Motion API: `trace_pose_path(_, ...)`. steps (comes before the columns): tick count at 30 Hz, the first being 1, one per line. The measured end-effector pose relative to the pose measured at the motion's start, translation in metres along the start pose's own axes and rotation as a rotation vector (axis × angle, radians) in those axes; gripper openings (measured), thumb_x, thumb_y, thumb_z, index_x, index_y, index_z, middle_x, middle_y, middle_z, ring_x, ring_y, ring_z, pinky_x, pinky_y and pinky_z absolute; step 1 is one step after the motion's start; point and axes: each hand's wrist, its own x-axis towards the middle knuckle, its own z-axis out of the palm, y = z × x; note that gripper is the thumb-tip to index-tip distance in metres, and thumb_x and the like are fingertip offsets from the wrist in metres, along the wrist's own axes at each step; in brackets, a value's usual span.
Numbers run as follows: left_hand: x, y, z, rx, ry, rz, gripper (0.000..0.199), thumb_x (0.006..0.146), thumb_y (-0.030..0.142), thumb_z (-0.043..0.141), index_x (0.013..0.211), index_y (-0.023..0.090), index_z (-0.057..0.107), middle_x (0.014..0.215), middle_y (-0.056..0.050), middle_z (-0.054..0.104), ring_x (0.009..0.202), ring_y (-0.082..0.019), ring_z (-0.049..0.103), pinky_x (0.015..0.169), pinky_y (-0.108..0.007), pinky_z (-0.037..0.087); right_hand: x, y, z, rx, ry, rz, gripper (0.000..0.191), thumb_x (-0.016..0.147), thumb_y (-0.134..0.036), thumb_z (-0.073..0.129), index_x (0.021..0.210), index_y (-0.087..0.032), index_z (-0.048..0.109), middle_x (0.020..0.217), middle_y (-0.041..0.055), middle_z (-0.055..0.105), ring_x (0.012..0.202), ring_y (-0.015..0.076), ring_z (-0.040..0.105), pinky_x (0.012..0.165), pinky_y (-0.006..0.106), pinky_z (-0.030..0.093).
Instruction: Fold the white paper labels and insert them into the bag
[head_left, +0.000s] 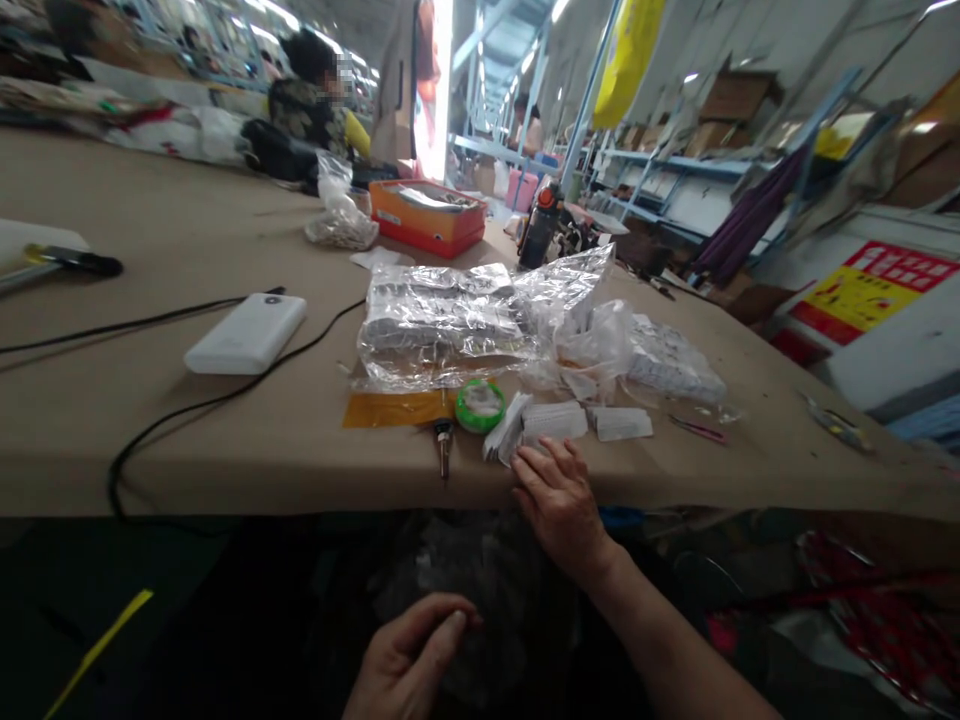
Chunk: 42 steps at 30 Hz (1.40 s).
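At the table's front edge, my right hand (562, 505) rests with its fingers stretched out, fingertips touching the near side of a stack of small white slips (553, 420). A fanned bundle of slips (507, 428) leans on its left, and another small stack (621, 423) lies to its right. Below the table edge, my left hand (416, 655) is closed in a pinch, thumb against index finger; whatever may be between them is too small to make out. Near the slips are a green round tub (480, 405) and a dark-handled tool with a metal tip (443, 448).
Behind the slips lies a clear plastic bag of white packets (442, 315), beside another bag (671, 360). A white power bank (247, 335) with black cable sits left. Pink tweezers (697, 430), snips (836, 425), an orange box (427, 215) and a bottle (538, 228) are around.
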Motion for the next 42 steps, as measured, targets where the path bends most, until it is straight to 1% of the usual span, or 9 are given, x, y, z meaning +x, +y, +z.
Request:
trace_pose_path(8, 0.021, 0.012, 0.017, -0.074, -0.139, -0.058, 0.020, 0.075, 0.036, 0.066, 0.073, 0.017, 0.072, 0.070, -0.005, 0.070, 0.070, -0.016, 0.061, 0.066, -0.021, 0.046, 0.010, 0.005, -0.002, 0.233, 0.122, 0.018, 0.010, 0.088, -0.018, 0.057, 0.088, -0.024, 0.065, 0.091, -0.0015, 0.071, 0.102, 0.0173, 0.059, 0.107, 0.044, 0.027)
trace_pose_path(13, 0.033, 0.032, 0.037, -0.642, -0.186, -0.358, 0.026, 0.077, 0.037, 0.067, 0.088, 0.014, 0.067, 0.081, -0.010, 0.070, 0.076, -0.019, 0.064, 0.067, -0.029, 0.051, -0.005, -0.009, -0.014, 0.372, 0.158, -0.042, 0.012, 0.087, -0.015, 0.054, 0.088, -0.022, 0.064, 0.092, 0.0005, 0.070, 0.102, 0.0171, 0.059, 0.103, 0.043, 0.035)
trace_pose_path(17, 0.037, 0.043, 0.047, -0.922, -0.184, -0.388, 0.020, 0.077, 0.028, 0.069, 0.087, 0.011, 0.066, 0.080, -0.007, 0.067, 0.067, -0.012, 0.062, 0.060, -0.023, 0.050, -0.030, -0.031, -0.029, 0.417, 0.073, -0.177, 0.013, 0.089, -0.017, 0.050, 0.089, -0.021, 0.063, 0.094, 0.0016, 0.070, 0.107, 0.0180, 0.057, 0.105, 0.042, 0.035)
trace_pose_path(21, 0.037, 0.047, 0.049, -0.806, -0.125, -0.434, 0.015, 0.070, 0.017, 0.074, 0.080, 0.009, 0.066, 0.072, -0.006, 0.066, 0.059, -0.010, 0.060, 0.053, -0.019, 0.047, -0.036, -0.029, -0.039, 0.386, -0.028, -0.193, 0.021, 0.090, -0.015, 0.048, 0.105, -0.023, 0.061, 0.102, 0.0022, 0.069, 0.112, 0.0183, 0.054, 0.102, 0.039, 0.041)
trace_pose_path(25, 0.037, 0.039, 0.046, -0.579, -0.060, -0.494, 0.022, 0.071, 0.023, 0.072, 0.088, 0.010, 0.065, 0.069, -0.008, 0.068, 0.058, -0.016, 0.063, 0.055, -0.027, 0.052, -0.013, 0.001, -0.037, 0.188, -0.055, 0.103, 0.041, 0.092, -0.023, 0.046, 0.131, -0.014, 0.044, 0.124, 0.0133, 0.057, 0.125, 0.0258, 0.041, 0.101, 0.046, 0.044)
trace_pose_path(28, 0.037, 0.028, 0.044, -0.496, -0.061, -0.481, 0.030, 0.069, 0.027, 0.074, 0.091, 0.010, 0.063, 0.064, -0.006, 0.067, 0.051, -0.015, 0.061, 0.049, -0.025, 0.049, 0.000, 0.017, -0.027, -0.003, -0.159, 0.168, 0.055, 0.087, -0.038, 0.055, 0.132, -0.009, 0.044, 0.131, 0.0174, 0.051, 0.125, 0.0327, 0.039, 0.102, 0.052, 0.041)
trace_pose_path(30, 0.036, 0.024, 0.043, -0.475, -0.092, -0.442, 0.030, 0.068, 0.029, 0.073, 0.089, 0.012, 0.062, 0.060, -0.004, 0.066, 0.049, -0.014, 0.059, 0.046, -0.023, 0.047, -0.001, 0.022, -0.021, -0.062, -0.189, 0.138, 0.051, 0.087, -0.036, 0.056, 0.129, -0.009, 0.049, 0.131, 0.0166, 0.052, 0.123, 0.0329, 0.042, 0.102, 0.052, 0.041)
trace_pose_path(36, 0.031, 0.038, 0.038, -0.419, -0.107, -0.456, 0.017, 0.071, 0.024, 0.069, 0.079, 0.011, 0.063, 0.066, -0.006, 0.068, 0.051, -0.011, 0.058, 0.050, -0.022, 0.047, -0.018, 0.032, -0.012, 0.103, 0.047, 0.087, 0.021, 0.089, -0.019, 0.051, 0.106, -0.018, 0.064, 0.109, 0.0093, 0.067, 0.112, 0.0238, 0.055, 0.097, 0.044, 0.046)
trace_pose_path(42, 0.033, 0.056, 0.037, -0.470, -0.123, -0.555, 0.015, 0.079, 0.020, 0.060, 0.087, 0.008, 0.063, 0.075, -0.012, 0.070, 0.057, -0.016, 0.064, 0.057, -0.029, 0.052, -0.019, 0.028, -0.016, 0.456, 0.196, 0.206, 0.012, 0.085, -0.014, 0.058, 0.089, -0.022, 0.065, 0.095, 0.0052, 0.069, 0.101, 0.0207, 0.062, 0.092, 0.042, 0.049)
